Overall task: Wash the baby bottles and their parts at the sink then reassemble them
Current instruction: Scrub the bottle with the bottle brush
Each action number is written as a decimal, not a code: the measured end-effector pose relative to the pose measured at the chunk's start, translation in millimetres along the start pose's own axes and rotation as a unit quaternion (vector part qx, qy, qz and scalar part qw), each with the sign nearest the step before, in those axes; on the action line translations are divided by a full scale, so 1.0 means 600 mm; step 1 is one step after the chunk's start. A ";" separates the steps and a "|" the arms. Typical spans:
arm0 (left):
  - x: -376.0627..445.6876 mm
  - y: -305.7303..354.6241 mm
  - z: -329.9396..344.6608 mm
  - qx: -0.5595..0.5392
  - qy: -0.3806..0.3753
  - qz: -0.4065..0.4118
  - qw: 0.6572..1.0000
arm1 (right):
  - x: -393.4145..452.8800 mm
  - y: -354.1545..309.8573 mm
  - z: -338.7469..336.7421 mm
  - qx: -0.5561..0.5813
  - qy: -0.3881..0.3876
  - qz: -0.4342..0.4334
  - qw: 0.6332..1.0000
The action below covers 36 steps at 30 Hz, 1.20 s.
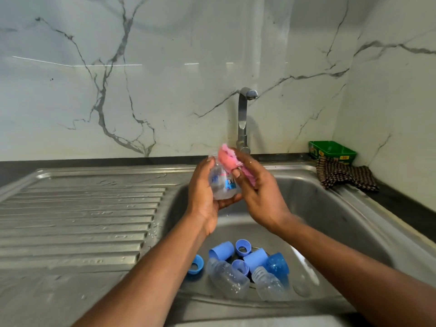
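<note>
L hand (204,185) grips clear baby bottle (223,184) over sink (330,208); R hand (257,192) grips pink sponge (230,159) against it.

We see a stainless steel sink (335,223) with a ribbed drainboard (77,223) on its left. In the basin lie two clear baby bottles (227,278), blue caps (221,250) and blue collar rings (196,264). A checked cloth (344,177) drapes over its back right rim.
</note>
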State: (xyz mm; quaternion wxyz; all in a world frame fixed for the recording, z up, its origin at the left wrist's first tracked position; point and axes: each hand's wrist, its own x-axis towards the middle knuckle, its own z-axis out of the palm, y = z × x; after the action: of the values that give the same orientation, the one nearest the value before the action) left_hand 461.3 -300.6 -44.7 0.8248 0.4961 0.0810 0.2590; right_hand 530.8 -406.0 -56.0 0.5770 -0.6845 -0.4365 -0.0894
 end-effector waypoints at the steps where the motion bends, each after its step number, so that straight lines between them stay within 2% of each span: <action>1: 0.000 0.000 0.003 0.000 0.005 0.002 1.000 | 0.003 0.005 -0.001 -0.009 0.016 0.012 1.000; 4: 0.000 0.002 0.018 0.018 0.003 0.016 1.000 | 0.009 -0.001 -0.003 -0.008 0.068 -0.002 0.998; 7: 0.002 0.002 0.020 0.007 0.005 0.020 1.000 | 0.004 -0.017 0.004 -0.015 0.053 -0.052 0.997; 12: 0.011 -0.007 0.016 0.031 0.056 0.029 0.998 | 0.018 -0.007 -0.005 -0.063 0.069 -0.039 0.995; 16: 0.007 -0.010 0.011 0.030 -0.008 0.024 0.999 | 0.010 -0.016 -0.017 -0.159 0.054 -0.118 0.979; 22: 0.005 -0.002 0.005 0.011 0.006 0.030 0.999 | 0.023 -0.002 -0.030 -0.204 0.057 -0.037 0.977; 25: 0.005 0.000 0.009 0.015 0.024 0.033 0.999 | 0.014 -0.012 -0.032 -0.170 0.075 -0.076 0.980; 28: 0.002 -0.004 0.010 0.014 0.030 0.045 0.998 | -0.001 -0.022 -0.020 -0.189 0.041 -0.124 0.973; 30: 0.001 0.000 0.011 0.004 0.056 0.049 0.997 | 0.003 -0.014 -0.013 -0.211 0.039 -0.094 0.972; 33: 0.006 0.006 0.005 -0.011 0.081 0.061 0.995 | 0.018 -0.001 -0.013 -0.172 0.058 -0.028 0.983; 36: 0.003 0.005 0.005 0.004 0.064 0.046 0.997 | 0.008 -0.017 -0.016 -0.163 0.059 -0.066 0.983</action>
State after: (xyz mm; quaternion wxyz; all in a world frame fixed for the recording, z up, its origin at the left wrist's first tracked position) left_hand 463.3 -300.8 -40.4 0.8031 0.4846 0.1117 0.3280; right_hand 530.1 -412.4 -43.0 0.4753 -0.7324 -0.4256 -0.2379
